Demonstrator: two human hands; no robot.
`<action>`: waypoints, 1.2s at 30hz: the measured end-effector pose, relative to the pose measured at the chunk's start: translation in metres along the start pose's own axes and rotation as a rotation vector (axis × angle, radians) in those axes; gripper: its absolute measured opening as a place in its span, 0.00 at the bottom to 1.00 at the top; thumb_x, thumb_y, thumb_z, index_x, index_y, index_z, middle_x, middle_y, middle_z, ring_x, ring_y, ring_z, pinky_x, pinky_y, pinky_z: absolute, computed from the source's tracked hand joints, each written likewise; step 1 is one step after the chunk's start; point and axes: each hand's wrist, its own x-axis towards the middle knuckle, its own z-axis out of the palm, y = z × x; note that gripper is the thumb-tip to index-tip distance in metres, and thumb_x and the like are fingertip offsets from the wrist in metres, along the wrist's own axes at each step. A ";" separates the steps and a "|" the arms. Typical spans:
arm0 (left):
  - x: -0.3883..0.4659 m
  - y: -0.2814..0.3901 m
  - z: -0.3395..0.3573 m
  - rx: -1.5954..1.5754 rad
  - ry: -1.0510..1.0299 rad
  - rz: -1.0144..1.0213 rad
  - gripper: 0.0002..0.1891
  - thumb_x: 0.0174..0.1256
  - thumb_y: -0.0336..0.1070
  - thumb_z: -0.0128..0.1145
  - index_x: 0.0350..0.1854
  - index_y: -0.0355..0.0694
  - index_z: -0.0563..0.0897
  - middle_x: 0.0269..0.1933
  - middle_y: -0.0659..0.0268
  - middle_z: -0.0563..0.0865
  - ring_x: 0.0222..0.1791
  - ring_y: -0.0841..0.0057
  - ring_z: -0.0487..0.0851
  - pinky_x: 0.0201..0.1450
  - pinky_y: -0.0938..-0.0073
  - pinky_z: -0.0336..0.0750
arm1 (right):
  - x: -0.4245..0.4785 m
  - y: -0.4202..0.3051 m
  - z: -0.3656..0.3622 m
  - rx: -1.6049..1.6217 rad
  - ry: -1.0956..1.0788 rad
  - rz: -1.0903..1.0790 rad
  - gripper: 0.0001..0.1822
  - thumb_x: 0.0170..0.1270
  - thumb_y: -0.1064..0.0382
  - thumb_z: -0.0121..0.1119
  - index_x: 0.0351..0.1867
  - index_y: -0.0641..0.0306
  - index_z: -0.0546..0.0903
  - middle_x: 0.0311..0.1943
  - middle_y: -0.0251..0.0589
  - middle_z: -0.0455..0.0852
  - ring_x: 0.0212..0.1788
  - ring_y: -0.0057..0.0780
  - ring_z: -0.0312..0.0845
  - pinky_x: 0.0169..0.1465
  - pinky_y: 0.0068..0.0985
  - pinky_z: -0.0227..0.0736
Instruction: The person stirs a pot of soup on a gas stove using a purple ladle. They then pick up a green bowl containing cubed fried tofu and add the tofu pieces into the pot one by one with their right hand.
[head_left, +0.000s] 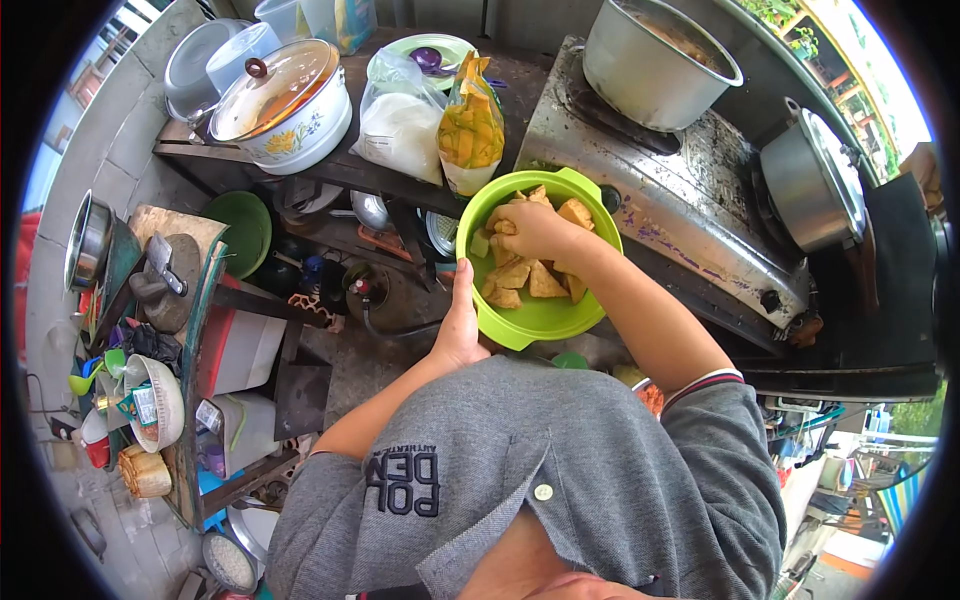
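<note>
A lime-green plastic bowl (536, 328) with side tabs is in front of me, close to the stove's front edge. My left hand (459, 330) supports it from the left, the thumb up along its outer wall. Inside lie several triangular pieces of fried tofu (546, 282). My right hand (529, 229) reaches into the bowl with bent fingers on a piece of fried tofu (504, 225) near the left wall; the fingertips are partly hidden.
A metal gas stove (675, 217) carries a large open pot (652, 75) and a lidded pot (814, 187). Behind the bowl stand a yellow packet (471, 127), a bag of white powder (401, 131) and a lidded enamel pot (300, 127). A cleaver (163, 262) lies on the left.
</note>
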 end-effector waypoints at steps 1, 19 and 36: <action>0.001 0.000 -0.001 -0.026 -0.003 -0.019 0.42 0.64 0.71 0.42 0.70 0.42 0.58 0.66 0.55 0.68 0.64 0.59 0.70 0.64 0.54 0.67 | 0.001 0.000 0.004 -0.040 -0.032 -0.013 0.16 0.52 0.60 0.59 0.41 0.66 0.80 0.38 0.54 0.84 0.45 0.50 0.79 0.50 0.38 0.73; 0.005 -0.003 -0.009 -0.071 -0.047 -0.044 0.40 0.65 0.71 0.38 0.69 0.45 0.59 0.66 0.57 0.69 0.63 0.61 0.71 0.64 0.56 0.68 | -0.076 -0.006 -0.015 0.839 -0.572 0.248 0.21 0.57 0.62 0.58 0.54 0.63 0.76 0.39 0.35 0.81 0.41 0.21 0.77 0.46 0.22 0.74; 0.001 -0.003 -0.005 -0.066 -0.054 -0.031 0.38 0.66 0.69 0.40 0.68 0.45 0.61 0.63 0.58 0.71 0.60 0.63 0.73 0.62 0.57 0.69 | -0.081 -0.036 0.008 0.479 -0.395 0.181 0.22 0.65 0.47 0.45 0.48 0.62 0.78 0.42 0.47 0.83 0.46 0.39 0.79 0.52 0.33 0.70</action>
